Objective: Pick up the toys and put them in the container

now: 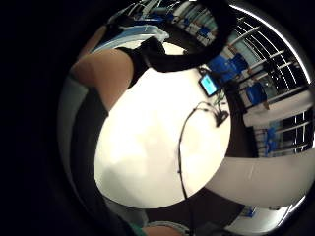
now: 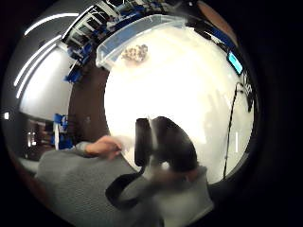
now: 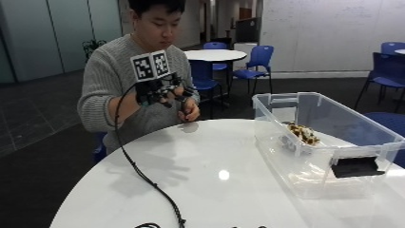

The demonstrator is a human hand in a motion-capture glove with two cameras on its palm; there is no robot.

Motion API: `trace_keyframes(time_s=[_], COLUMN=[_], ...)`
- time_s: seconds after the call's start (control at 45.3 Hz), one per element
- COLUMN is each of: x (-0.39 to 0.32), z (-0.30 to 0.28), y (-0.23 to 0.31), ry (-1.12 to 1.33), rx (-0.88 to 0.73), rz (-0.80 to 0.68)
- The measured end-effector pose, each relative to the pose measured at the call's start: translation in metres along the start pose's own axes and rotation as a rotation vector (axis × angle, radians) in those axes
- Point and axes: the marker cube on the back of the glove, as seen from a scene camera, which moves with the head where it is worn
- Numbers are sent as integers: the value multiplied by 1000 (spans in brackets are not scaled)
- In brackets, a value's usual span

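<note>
Toy (image 3: 303, 134), a spotted yellow-and-dark plush, lies inside the container (image 3: 282, 142), on its floor toward the far end; the thumb-side palm view shows the same toy (image 2: 135, 52) within the clear container (image 2: 109, 49). Container is a transparent plastic bin with a dark latch handle on the near end, standing on the round white table (image 3: 208, 190) at the side away from the person. Right hand (image 3: 161, 92), gloved in black, is raised above the table edge in front of the person's chest, well apart from the container; it holds nothing, and its fingers hang loosely curled, neither spread flat nor pinching. Bare left hand (image 3: 189, 113) sits just beside and below it, near the table edge, touching none of the task's things. A black cable (image 3: 145, 180) trails across the tabletop. A small device with a lit screen (image 1: 208, 84) lies on the table near its rim.
</note>
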Motion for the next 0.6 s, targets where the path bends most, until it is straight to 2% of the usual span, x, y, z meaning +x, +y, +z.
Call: trace_keyframes(time_s=[0.198, 0.309, 0.397, 0.595], x=[-43, -65, -72, -70], z=[39, 62, 73, 77], y=[125, 170, 182, 173], ry=[-69, -69, -65, -74], rx=[8, -45, -85, -93], rz=[38, 55, 61, 41])
